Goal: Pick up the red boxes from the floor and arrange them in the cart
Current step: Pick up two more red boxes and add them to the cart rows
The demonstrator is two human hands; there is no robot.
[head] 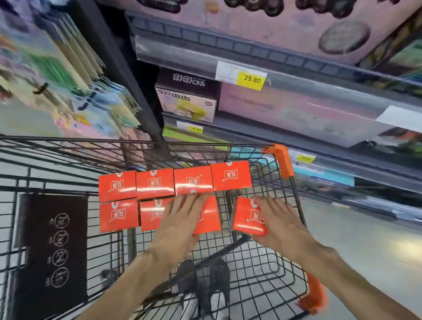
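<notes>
Red boxes (174,181) in wire cart (288,229), beyond both hands: left hand (181,217) lies flat, fingers straight, pressing one box (208,216); right hand (276,220) grips tilted box (247,216).

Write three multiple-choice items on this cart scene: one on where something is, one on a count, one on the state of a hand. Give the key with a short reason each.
1. Where does the tilted red box lie?
A. at the right end of the near row, under the right hand
B. on the floor beside the cart
C. on the store shelf

2. How many red boxes make up the far row in the cart?
A. two
B. four
C. six

3. What is the left hand doing?
A. gripping the cart handle
B. hanging idle outside the cart
C. lying flat with straight fingers on boxes of the near row

Key:
1 A: the right hand holds it askew by the cart's right wall.
2 B: four boxes sit side by side.
3 C: its fingers stretch across the box tops.
</notes>
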